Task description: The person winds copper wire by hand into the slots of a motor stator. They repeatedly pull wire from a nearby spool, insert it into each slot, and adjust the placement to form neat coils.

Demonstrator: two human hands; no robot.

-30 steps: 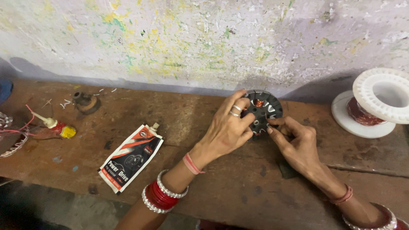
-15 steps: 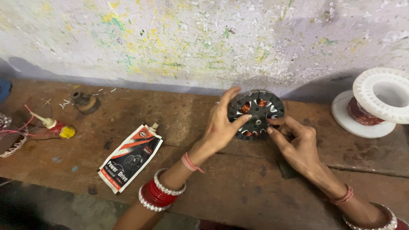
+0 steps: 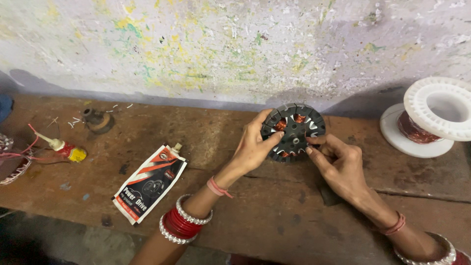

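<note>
- Right of centre in the frame, above a worn wooden bench (image 3: 274,230), a dark round stator core (image 3: 293,131) is being held up on edge, its slotted face turned to the camera.
- Copper winding is showing in only a few of its slots; most are sitting bare, so the winding appears to be at an early stage, with the bulk left to do.
- The left hand (image 3: 252,147) is clamping the core's left rim, thumb pressing across the face; the right hand (image 3: 341,164) is pinching its fingertips together at the lower right edge, apparently on fine wire too thin to make out.
- Against the frame a second earlier, the core is now sitting more upright and exposed, the left fingers having slid off its face to the rim.
- At the right edge, a white spool of copper wire (image 3: 431,118) is standing near the wall.
- Left of centre, a printed pouch (image 3: 149,184) is lying flat; a small yellow-capped tube (image 3: 66,148) is resting at far left.
</note>
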